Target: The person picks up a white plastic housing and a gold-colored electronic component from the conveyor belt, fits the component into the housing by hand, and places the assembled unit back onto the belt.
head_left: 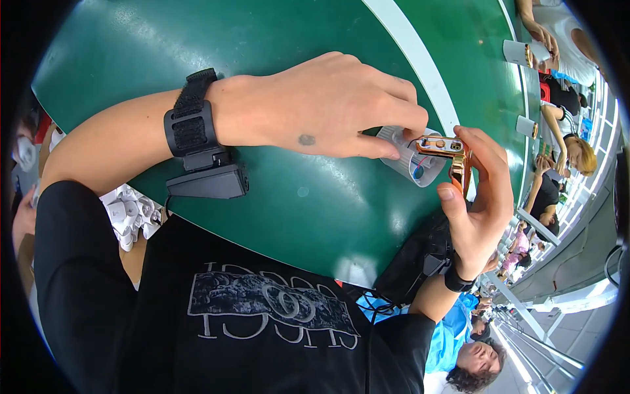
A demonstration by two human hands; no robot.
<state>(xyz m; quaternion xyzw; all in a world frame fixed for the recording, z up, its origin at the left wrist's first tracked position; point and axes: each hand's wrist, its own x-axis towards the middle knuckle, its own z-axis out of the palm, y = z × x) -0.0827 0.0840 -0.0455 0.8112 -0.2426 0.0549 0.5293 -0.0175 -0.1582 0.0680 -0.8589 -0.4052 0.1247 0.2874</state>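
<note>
My left hand [331, 102] reaches across the green table and closes its thumb and fingers on a ribbed, whitish plastic cylinder housing [405, 165]. The housing lies tilted, and thin red and blue wires show inside its open end. Beside that opening, my right hand [487, 187] pinches a shiny gold-coloured bracket-like part [460, 169] between thumb and fingers. A flat face with small cut-outs tops this part, which sits right at the housing's rim. Whether the two pieces touch, I cannot tell.
A pale strip [420, 52] curves along the green tabletop [295, 203]. White cylinders with gold rims [517, 52] stand at the right, near co-workers. White parts [133, 213] are heaped below the table's left edge. A black bag [410, 259] and cables lie by my right forearm.
</note>
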